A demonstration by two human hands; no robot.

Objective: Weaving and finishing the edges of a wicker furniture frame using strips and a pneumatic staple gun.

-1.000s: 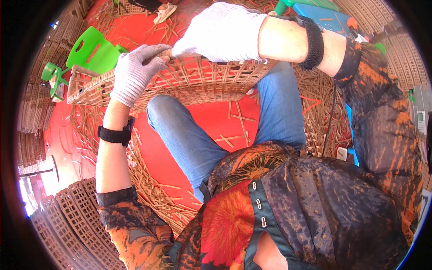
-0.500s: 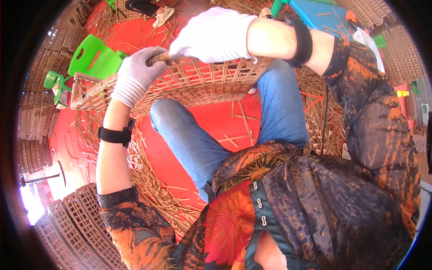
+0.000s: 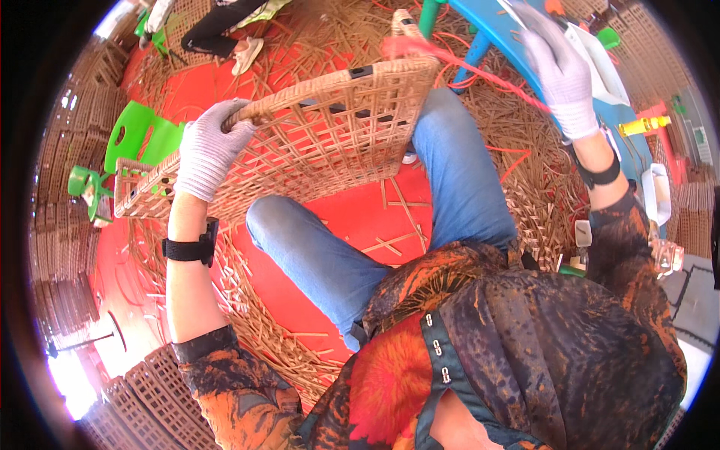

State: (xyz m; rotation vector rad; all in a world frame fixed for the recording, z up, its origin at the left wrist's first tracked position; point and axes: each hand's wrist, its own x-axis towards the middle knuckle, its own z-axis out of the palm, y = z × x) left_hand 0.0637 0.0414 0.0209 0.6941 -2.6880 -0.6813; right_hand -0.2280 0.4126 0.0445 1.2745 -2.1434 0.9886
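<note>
A rectangular brown woven basket (image 3: 322, 139) stands tilted in front of my knees, its open weave facing me. My left hand (image 3: 214, 146), in a pale knit glove, is closed round the basket's upper rim at its left part. Dark pieces show along the rim and in the weave. My right hand (image 3: 559, 75), also gloved, is off the basket and over the blue table (image 3: 491, 22) at the upper right, fingers stretched out. A thin pale shape lies along its fingertips; I cannot make it out. A blurred red hose-like strand (image 3: 472, 64) runs from the basket's right corner toward this hand.
Green plastic chairs (image 3: 142, 139) stand at the left. Cut strips (image 3: 262, 319) litter the red floor (image 3: 300, 277). White trays (image 3: 600, 64) and a yellow fitting (image 3: 645, 126) are at the right. Another person's leg (image 3: 214, 34) shows at the top. Stacked woven panels (image 3: 142, 397) line the left.
My right hand has left the basket rim and swung right over the blue table. My left hand keeps its grip, slightly lower. The basket has tilted, its right end higher, and the red strand has appeared.
</note>
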